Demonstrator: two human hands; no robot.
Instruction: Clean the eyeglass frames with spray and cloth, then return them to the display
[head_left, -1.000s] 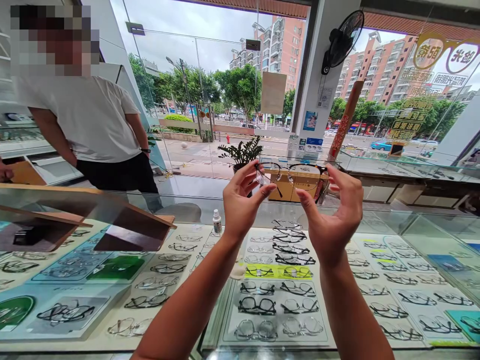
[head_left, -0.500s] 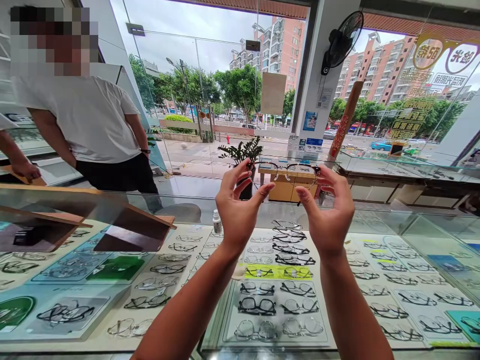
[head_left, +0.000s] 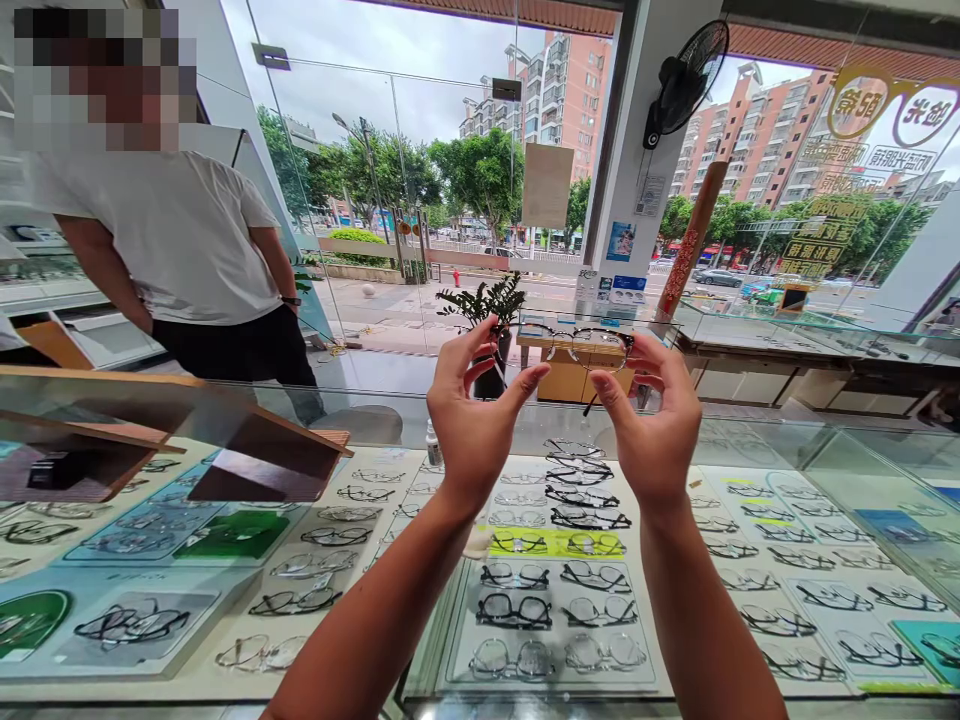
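A pair of eyeglasses (head_left: pixel 592 333) with a dark upper rim and clear lenses is held up above the glass counter, between both hands. On its left end my left hand (head_left: pixel 480 405) grips the frame with bent fingers, the thumb pointing inward below the lens. My right hand (head_left: pixel 656 415) pinches the other end near the hinge, its thumb under the right lens. One temple tip hangs down near the right thumb. Below the hands, rows of eyeglasses (head_left: pixel 514 610) lie inside the glass display case (head_left: pixel 435 640). A small white bottle (head_left: pixel 433 443) stands just left of my left wrist.
Slanted wooden display boards (head_left: pixel 270 455) rest on the counter at left. Behind it stands a person in a white shirt (head_left: pixel 187 240). A potted plant (head_left: pixel 487 300) is beyond the counter, a black fan (head_left: pixel 684 85) on the pillar, and another glass counter (head_left: pixel 810 340) at right.
The eyeglasses and my right hand have shifted slightly left, and the glasses have turned a little. At far left, another person's hand and arm have gone out of view.
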